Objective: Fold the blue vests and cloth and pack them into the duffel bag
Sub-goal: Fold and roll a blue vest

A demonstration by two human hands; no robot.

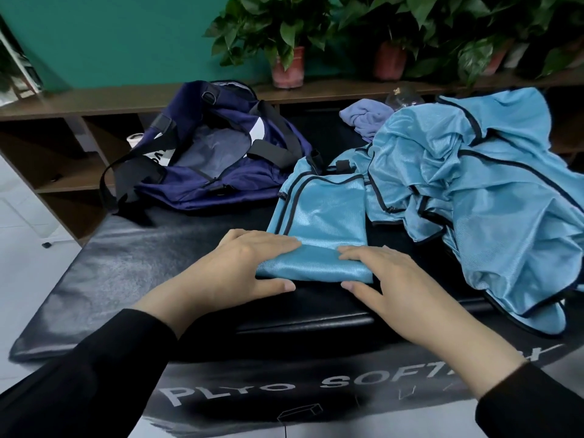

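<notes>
Head view: my left hand (240, 267) and right hand (388, 279), fingers flat, press folded vest (319, 226); thumbs beneath its near edge. Bag (221, 153) far left, unzipped; cloth (366, 116) half hidden behind vest pile (474, 184).

Black mat (126, 273) under bag (221, 172), vests (474, 191)

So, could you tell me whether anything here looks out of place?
Nothing is damaged or spilled. The only mess is the unfolded vests heaped at right, one hanging over the table edge, with the cloth crumpled behind.
</notes>
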